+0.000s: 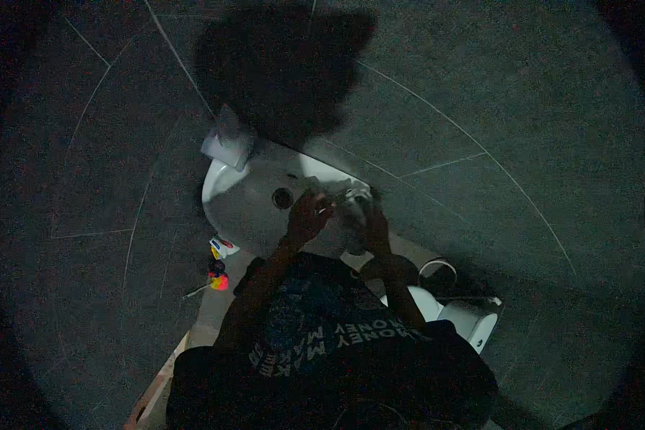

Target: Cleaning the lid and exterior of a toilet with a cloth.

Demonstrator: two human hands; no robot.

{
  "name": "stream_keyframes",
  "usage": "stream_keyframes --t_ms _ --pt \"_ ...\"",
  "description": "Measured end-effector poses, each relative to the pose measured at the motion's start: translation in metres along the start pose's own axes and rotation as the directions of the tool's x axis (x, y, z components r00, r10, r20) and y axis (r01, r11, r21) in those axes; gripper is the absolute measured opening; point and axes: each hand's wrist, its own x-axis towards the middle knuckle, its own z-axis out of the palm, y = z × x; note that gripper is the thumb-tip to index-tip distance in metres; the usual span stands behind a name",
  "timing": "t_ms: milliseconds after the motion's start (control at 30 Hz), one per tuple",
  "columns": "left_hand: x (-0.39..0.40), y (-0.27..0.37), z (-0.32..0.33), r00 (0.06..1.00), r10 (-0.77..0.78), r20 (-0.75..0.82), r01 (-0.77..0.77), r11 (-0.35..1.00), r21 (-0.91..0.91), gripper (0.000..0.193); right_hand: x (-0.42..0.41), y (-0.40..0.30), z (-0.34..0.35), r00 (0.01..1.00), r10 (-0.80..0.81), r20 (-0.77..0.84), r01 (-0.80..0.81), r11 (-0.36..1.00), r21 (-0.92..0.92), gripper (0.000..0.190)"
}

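Below me is a white washbasin [236, 215], dimly lit, with a round dark drain [282, 198]. My left hand [307, 215] is over the basin just right of the drain, its fingers bent near a small pale spot; whether it holds something cannot be told. Close to the basin's right side, my right hand [375, 223] is by a greyish, shiny thing [358, 194] that is too dark to name. Whether the fingers grip it is unclear.
A pale box-like thing [227, 148] rests at the basin's upper left rim. Left of me are a white packet [224, 246] and small colourful items [218, 280]. On the right stand a round-rimmed container [437, 273] and a white toilet [465, 322]. Tiled walls [489, 215] surround the basin.
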Motion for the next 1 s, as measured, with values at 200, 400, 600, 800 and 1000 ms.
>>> stream_keyframes --t_ms 200,400,600,800,1000 --pt "0.002 -0.001 0.000 0.995 -0.061 0.084 0.049 0.989 0.142 0.031 -0.002 0.011 0.004 0.987 -0.153 0.050 0.141 0.971 0.191 0.070" --pt "-0.001 -0.002 -0.002 0.956 -0.229 0.186 0.231 0.973 0.010 0.028 0.006 -0.011 -0.046 0.942 -0.289 -0.169 0.313 0.940 0.138 0.064" --pt "0.001 0.005 -0.004 0.960 -0.208 0.186 0.211 0.978 0.005 0.026 0.034 -0.058 -0.081 0.946 -0.286 -0.152 0.248 0.941 -0.231 0.048" --pt "0.005 0.021 -0.008 0.989 -0.095 0.113 0.078 0.986 0.150 0.024 0.058 -0.041 -0.050 0.902 -0.412 -0.131 0.325 0.847 -0.422 0.042" --pt "0.002 0.000 -0.007 0.945 -0.222 0.239 0.222 0.975 0.030 0.027 0.057 -0.039 -0.051 0.985 -0.170 0.020 0.168 0.936 -0.309 0.044"
